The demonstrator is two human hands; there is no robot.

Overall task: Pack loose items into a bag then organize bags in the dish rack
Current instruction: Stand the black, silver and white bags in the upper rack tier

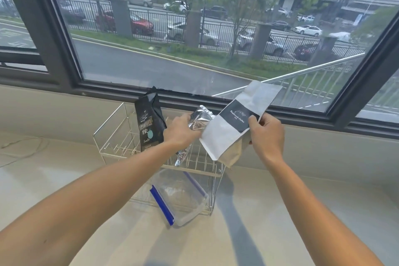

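Observation:
A white wire dish rack (116, 123) stands on the pale counter below the window. A black coffee bag (149, 123) stands upright in its left part. My left hand (180, 130) grips a crumpled silver foil bag (199, 119) over the rack's middle. My right hand (266, 134) holds a white coffee bag with a black label (235, 119), tilted above the rack's right end and touching the foil bag. A clear zip bag with blue seal strips (179, 196) leans against the rack's front, its contents not discernible.
The counter (280, 211) runs wide to the left and right of the rack. A large dark-framed window (64, 67) rises right behind the rack. A thin cable (21, 144) lies on the counter at far left.

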